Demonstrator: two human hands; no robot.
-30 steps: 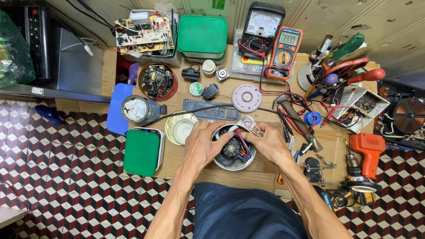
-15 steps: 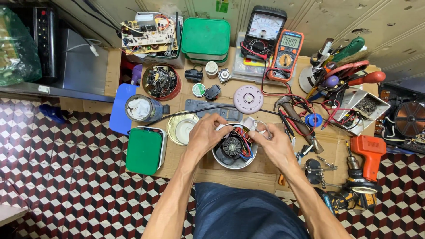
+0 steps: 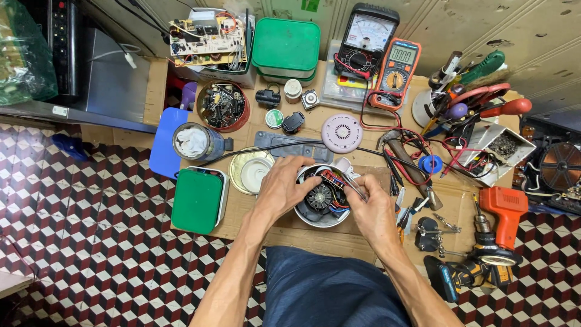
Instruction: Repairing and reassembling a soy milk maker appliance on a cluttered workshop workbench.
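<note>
From the head camera I look straight down at a cluttered wooden bench (image 3: 284, 227), and both of my hands meet over a round open motor housing (image 3: 322, 200) near its front edge, just ahead of my lap. My left hand (image 3: 283, 184) rests on the housing's left rim, fingers curled over the edge and closed on it. My right hand (image 3: 370, 206) is at the right rim, fingers pinched shut on a thin metal tool (image 3: 351, 186) whose tip reaches in among the red and blue wires (image 3: 330, 178) above the dark rotor; I cannot tell what kind of tool it is. Just left of the housing sits an empty tin lid (image 3: 249, 171), and beyond that a green-lidded box (image 3: 196, 201). Behind the housing lies a grey plastic strip (image 3: 275, 144) and a pale round vented disc (image 3: 342, 133). Farther back stand two multimeters (image 3: 396, 72), one black, one orange. An orange power drill (image 3: 502, 212) lies well to the right.
</note>
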